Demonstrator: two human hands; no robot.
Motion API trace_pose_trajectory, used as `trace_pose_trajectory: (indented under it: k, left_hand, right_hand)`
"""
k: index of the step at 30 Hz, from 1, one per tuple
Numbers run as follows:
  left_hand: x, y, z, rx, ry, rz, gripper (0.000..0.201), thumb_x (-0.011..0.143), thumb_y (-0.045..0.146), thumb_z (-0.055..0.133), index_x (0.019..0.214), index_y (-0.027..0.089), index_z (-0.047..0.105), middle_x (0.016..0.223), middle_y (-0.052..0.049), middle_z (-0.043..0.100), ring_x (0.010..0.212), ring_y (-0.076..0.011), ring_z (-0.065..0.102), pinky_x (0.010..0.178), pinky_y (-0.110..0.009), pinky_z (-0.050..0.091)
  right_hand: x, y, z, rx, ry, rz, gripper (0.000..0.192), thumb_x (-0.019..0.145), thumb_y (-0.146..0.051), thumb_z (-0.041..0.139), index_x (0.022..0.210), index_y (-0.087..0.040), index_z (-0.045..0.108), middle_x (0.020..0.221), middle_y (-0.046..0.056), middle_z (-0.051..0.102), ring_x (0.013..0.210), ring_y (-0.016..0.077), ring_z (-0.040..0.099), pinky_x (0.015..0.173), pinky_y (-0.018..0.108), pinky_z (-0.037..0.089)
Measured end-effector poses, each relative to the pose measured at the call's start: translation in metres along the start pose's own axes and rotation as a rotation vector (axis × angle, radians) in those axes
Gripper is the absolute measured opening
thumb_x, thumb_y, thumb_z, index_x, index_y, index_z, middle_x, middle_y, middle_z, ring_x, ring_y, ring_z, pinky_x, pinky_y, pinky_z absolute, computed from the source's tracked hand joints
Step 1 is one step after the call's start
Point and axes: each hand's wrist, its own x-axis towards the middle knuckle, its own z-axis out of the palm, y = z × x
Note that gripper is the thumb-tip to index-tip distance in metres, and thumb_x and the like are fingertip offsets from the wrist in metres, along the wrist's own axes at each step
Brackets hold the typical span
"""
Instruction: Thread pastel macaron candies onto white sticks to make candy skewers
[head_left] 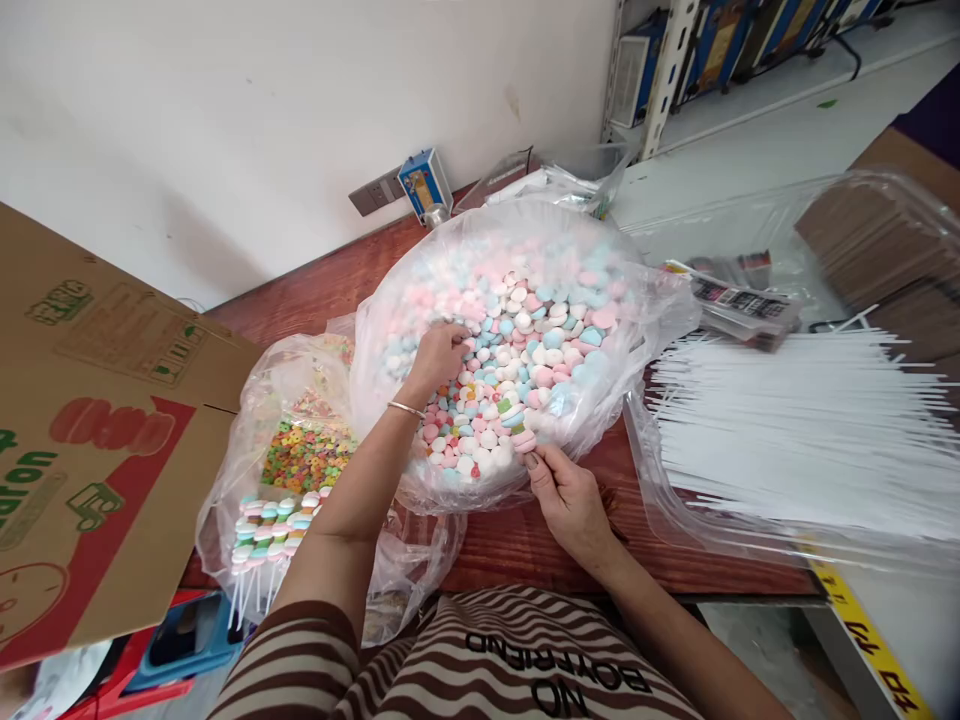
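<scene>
My left hand (442,350) digs into the candy bag (517,340) at frame centre, fingers curled on one piece. My right hand (562,490) pinches a half-loaded stick (516,425) upright over the bag's near edge, ready for stacking.

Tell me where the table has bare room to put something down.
Bare wood shows behind the candy bag toward the wall, and by the right hand at the front edge. The white sticks fill the right; bags crowd the left.
</scene>
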Motion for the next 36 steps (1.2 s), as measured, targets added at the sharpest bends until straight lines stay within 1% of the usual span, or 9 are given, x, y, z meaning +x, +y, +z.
trace_pose_trajectory:
  k: [3,7,10,14,18,23,29,32,36]
  left_hand:
    - [-0.008,0.001,0.002,0.044,0.015,0.107,0.018,0.083,0.015,0.063,0.100,0.016,0.069,0.111,-0.010,0.065,0.082,-0.0191,0.060,0.085,-0.036,0.051]
    - [-0.024,0.010,0.004,0.040,0.048,0.147,0.022,0.078,0.009,0.063,0.099,0.017,0.065,0.096,-0.007,0.067,0.087,-0.0208,0.061,0.086,-0.036,0.051]
    - [-0.044,0.024,-0.001,-0.311,0.088,0.014,0.030,0.081,0.016,0.066,0.110,0.018,0.063,0.101,-0.006,0.067,0.082,-0.0173,0.065,0.079,-0.032,0.054]
    - [-0.083,0.041,-0.009,-0.871,-0.006,-0.157,0.038,0.081,0.036,0.074,0.114,0.018,0.067,0.094,-0.004,0.070,0.077,-0.0159,0.070,0.074,-0.031,0.059]
    - [-0.120,0.048,-0.009,-1.083,0.018,-0.199,0.047,0.071,0.043,0.086,0.108,0.018,0.073,0.085,-0.002,0.073,0.074,-0.0153,0.069,0.072,-0.031,0.061]
    - [-0.147,0.049,-0.008,-1.167,0.020,-0.197,0.050,0.068,0.043,0.089,0.110,0.019,0.075,0.082,-0.003,0.075,0.076,-0.0159,0.069,0.073,-0.030,0.061]
    - [-0.158,0.044,-0.008,-1.118,0.056,-0.192,0.047,0.070,0.042,0.088,0.109,0.019,0.076,0.071,-0.002,0.070,0.068,-0.0153,0.067,0.065,-0.028,0.057]
    - [-0.160,0.042,-0.006,-1.086,0.065,-0.165,0.043,0.071,0.037,0.087,0.107,0.018,0.076,0.082,-0.004,0.073,0.072,-0.0158,0.068,0.067,-0.028,0.057]
    - [-0.165,0.041,-0.003,-0.961,0.150,-0.060,0.028,0.076,0.027,0.079,0.103,0.019,0.077,0.101,-0.007,0.074,0.082,-0.0146,0.068,0.070,-0.024,0.056]
  right_hand:
    - [0.000,0.000,0.001,-0.003,0.010,-0.015,0.026,0.102,-0.037,0.047,0.086,-0.022,0.061,0.062,-0.004,0.054,0.054,0.0130,0.049,0.052,0.024,0.038]
    - [0.000,-0.002,0.002,-0.002,0.006,-0.015,0.026,0.102,-0.037,0.047,0.084,-0.022,0.059,0.061,-0.004,0.053,0.052,0.0129,0.048,0.052,0.025,0.037]
    - [0.002,-0.007,-0.001,-0.015,0.000,-0.010,0.027,0.102,-0.038,0.046,0.086,-0.022,0.061,0.060,-0.004,0.053,0.052,0.0134,0.048,0.052,0.025,0.038]
    - [0.004,-0.015,-0.007,-0.046,-0.024,-0.026,0.028,0.102,-0.038,0.046,0.087,-0.021,0.063,0.059,-0.004,0.052,0.052,0.0130,0.047,0.053,0.025,0.038]
    - [0.001,-0.022,-0.008,-0.049,-0.121,-0.027,0.030,0.103,-0.038,0.047,0.083,-0.021,0.061,0.059,-0.005,0.049,0.053,0.0127,0.045,0.053,0.025,0.036]
    - [-0.009,-0.027,-0.002,-0.062,-0.172,0.000,0.035,0.103,-0.041,0.045,0.076,-0.021,0.055,0.058,-0.005,0.045,0.053,0.0123,0.042,0.053,0.026,0.034]
    - [-0.015,-0.033,0.004,-0.027,-0.225,0.024,0.038,0.104,-0.044,0.044,0.073,-0.023,0.050,0.056,-0.005,0.046,0.054,0.0133,0.044,0.053,0.026,0.035]
    - [-0.015,-0.035,0.006,-0.025,-0.226,0.032,0.038,0.104,-0.044,0.044,0.072,-0.023,0.049,0.056,-0.005,0.046,0.053,0.0132,0.043,0.053,0.026,0.034]
    - [-0.017,-0.038,0.009,-0.013,-0.220,0.036,0.038,0.103,-0.043,0.043,0.072,-0.023,0.049,0.056,-0.005,0.045,0.052,0.0127,0.042,0.052,0.026,0.033]
